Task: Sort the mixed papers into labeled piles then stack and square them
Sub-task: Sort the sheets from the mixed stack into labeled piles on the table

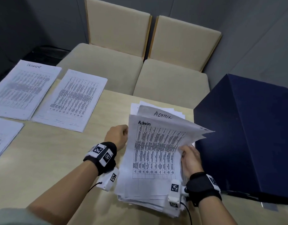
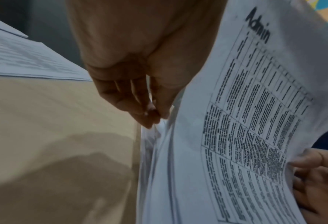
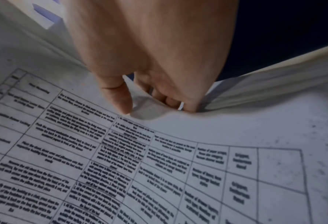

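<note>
A thick stack of white papers (image 1: 148, 190) lies on the table near its right edge. Its top sheets (image 1: 156, 148), printed "Admin" above a grid of text, are lifted and bowed. My left hand (image 1: 126, 132) grips their left edge with curled fingers (image 2: 147, 115). My right hand (image 1: 183, 151) pinches the right edge, thumb (image 3: 119, 98) on the printed face (image 3: 159, 159) and fingers beneath. Behind lies a sheet handwritten "Admin" (image 1: 162, 115). Three sorted piles lie to the left: a hand-labelled one (image 1: 26, 88), a second (image 1: 71, 99) and a third (image 1: 3, 138).
A large dark blue box (image 1: 245, 135) stands against the stack's right side, close to my right hand. Two beige chairs (image 1: 140, 70) are pushed in at the table's far edge. Bare wooden tabletop (image 1: 58, 151) lies between the piles and the stack.
</note>
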Motion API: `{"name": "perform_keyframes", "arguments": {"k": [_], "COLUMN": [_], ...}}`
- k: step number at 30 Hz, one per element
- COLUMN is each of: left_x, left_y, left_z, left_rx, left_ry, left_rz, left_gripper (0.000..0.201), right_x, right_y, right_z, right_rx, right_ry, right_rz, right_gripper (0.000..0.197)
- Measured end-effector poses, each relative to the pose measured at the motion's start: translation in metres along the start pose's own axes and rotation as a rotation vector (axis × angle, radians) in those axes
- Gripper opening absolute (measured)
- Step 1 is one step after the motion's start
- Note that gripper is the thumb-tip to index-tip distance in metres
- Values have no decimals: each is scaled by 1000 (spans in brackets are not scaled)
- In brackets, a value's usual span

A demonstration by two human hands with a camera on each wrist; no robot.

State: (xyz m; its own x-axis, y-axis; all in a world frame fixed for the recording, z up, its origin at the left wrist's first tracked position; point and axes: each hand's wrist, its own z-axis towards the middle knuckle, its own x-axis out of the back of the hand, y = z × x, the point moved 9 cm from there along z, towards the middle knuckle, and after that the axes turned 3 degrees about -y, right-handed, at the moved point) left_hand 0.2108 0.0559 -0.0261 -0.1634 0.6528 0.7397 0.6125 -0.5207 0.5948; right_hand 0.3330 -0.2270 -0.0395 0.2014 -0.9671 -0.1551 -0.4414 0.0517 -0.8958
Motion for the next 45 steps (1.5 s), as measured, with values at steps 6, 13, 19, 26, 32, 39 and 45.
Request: {"name": "perform_keyframes", "arguments": {"k": [6, 13, 19, 26, 32, 39, 45], "left_x": [-6, 14, 43, 23, 4, -18, -19], "left_y": [-8, 31, 42, 45, 15, -3, -5], "left_z": [-1, -13, -14, -19, 2, 6, 8], "left_rx": [151, -111, -283, -420, -40, 157, 49], "left_ry": [-123, 11, 178, -200, -53, -70, -72], "left_rz": [-90, 414, 472, -360, -231, 56, 105], "left_gripper": [12, 23, 27, 31, 11, 11, 23], "right_x": [8, 12, 9, 7, 20, 30, 3], "right_y": [7, 3, 6, 1, -2, -1, 5], "right_z": [5, 3, 6, 7, 2, -3, -23], "right_rx": [6, 34, 12, 9, -6, -32, -176], "right_ry": [61, 84, 85, 96, 182, 212, -26], "right_rz": [20, 50, 37, 57, -21, 33, -164], "right_gripper": [29, 31, 32, 31, 25, 41, 26]}}
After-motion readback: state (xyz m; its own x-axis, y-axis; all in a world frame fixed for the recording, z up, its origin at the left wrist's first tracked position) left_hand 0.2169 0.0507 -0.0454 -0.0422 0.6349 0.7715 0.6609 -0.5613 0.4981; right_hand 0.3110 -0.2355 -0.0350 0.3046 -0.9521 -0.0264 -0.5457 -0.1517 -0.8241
